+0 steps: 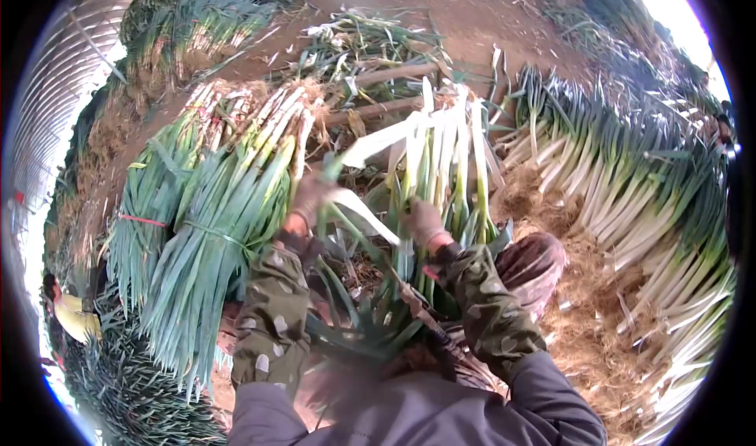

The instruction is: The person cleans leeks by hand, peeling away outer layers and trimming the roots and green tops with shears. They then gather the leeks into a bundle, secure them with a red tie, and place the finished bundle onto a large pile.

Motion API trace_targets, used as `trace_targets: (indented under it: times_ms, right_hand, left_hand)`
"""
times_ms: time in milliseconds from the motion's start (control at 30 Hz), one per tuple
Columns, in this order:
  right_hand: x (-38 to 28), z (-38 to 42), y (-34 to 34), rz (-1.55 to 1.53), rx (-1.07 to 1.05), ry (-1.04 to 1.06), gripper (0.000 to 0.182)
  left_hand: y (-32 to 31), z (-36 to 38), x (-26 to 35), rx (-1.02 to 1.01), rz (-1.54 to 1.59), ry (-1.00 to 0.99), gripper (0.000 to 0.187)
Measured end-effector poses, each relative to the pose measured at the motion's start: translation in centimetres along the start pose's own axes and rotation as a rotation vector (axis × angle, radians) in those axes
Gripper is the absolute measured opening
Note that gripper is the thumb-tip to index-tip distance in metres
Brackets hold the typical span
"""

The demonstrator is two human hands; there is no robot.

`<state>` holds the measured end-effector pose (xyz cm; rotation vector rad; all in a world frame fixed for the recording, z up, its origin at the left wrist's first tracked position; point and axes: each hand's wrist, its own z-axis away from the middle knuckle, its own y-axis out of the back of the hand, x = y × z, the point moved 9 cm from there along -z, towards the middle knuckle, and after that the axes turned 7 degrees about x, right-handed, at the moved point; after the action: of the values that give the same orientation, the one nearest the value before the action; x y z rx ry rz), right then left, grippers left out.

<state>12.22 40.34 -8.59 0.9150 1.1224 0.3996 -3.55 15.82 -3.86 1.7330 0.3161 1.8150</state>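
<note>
My left hand point(313, 194), in a glove and smeared by motion, is closed around a loose pale leek leaf point(364, 213) in front of me. A second pale strip point(376, 143) stretches from near that hand toward the stalks. To the right, my gloved right hand point(424, 221) is wrapped around a green leek stem at the front of a group of leeks point(449, 150). Their white root ends point away from me and the leaves hang toward my lap. Beside my left hand lie tied bundles of leeks point(228, 202), roots at the far end.
A long row of loose leeks point(622, 170) curves along the right, with dry roots point(591, 312) on the ground before it. Trimmed leaves point(362, 44) are heaped ahead. More leeks point(197, 32) stand at the far left. A person in yellow point(75, 316) is at the left edge.
</note>
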Motion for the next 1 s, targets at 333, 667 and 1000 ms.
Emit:
trace_targets:
  times_ms: [333,667,1000]
  right_hand:
    - [1.5,4.9,1.6,-0.168,0.239,-0.013,0.031]
    - [3.4,1.7,-1.5,-0.458,0.040,-0.056,0.036]
    - [-9.2,0.3,2.6,-0.585,0.136,0.169,0.021]
  left_hand:
    - [-14.4,10.9,2.7,-0.207,-0.338,-0.345,0.035]
    - [-18.9,11.7,-4.5,-0.201,0.242,0.047,0.052]
    - [-6.9,11.8,0.6,0.130,0.698,0.135,0.018]
